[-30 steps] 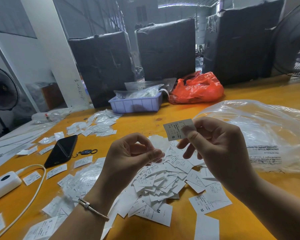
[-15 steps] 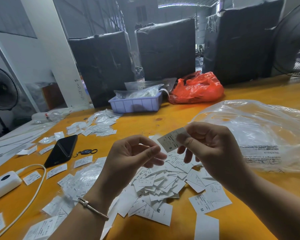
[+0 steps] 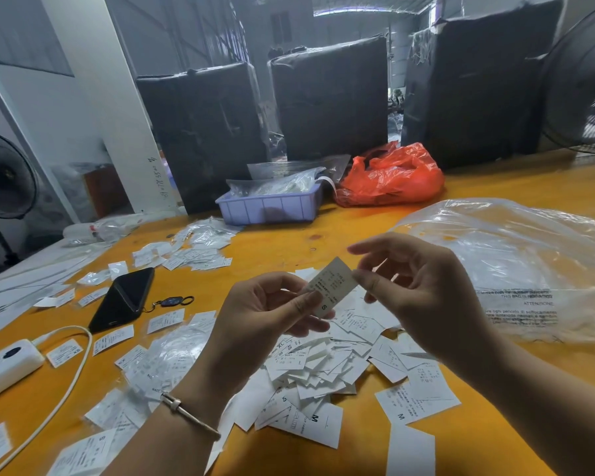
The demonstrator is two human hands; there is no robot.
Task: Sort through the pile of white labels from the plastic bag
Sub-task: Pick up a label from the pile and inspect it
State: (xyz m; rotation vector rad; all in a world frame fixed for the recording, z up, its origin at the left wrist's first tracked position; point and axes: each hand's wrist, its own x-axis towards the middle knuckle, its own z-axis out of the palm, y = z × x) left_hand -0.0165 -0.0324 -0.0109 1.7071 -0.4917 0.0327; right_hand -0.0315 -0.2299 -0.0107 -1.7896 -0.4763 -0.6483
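Currently mid-handoff: both hands pinched one small white printed paper label (image 3: pixel 329 289), marked "S", above the loose heap of white paper labels (image 3: pixel 327 365) on the orange tabletop (image 3: pixel 323 235). Left hand (image 3: pixel 272 314) had thumb and fingers curled onto the label's lower end; right hand (image 3: pixel 416 286) gripped the upper corner between thumb and a fingertip, other fingers spread loose. Crumpled clear plastic bag (image 3: pixel 516 262) lay just right of the heap, looked mostly emptied.

Risks, as I judged them:
- Label was thin and light. If one hand released before the other had a firm pinch, it would have dropped into the unsorted heap and been lost among lookalikes.
- Sizes S, M, XS, XL were mixed in the heap; a misread would have put it in the wrong group.
- Scattered sorted labels (image 3: pixel 200 249) by the lilac plastic tray (image 3: pixel 272 207) had no dividers, so a sleeve sweep or a draught from the black pedestal fan (image 3: pixel 0 176) could have merged them.
- Two stuck labels could have passed as one.
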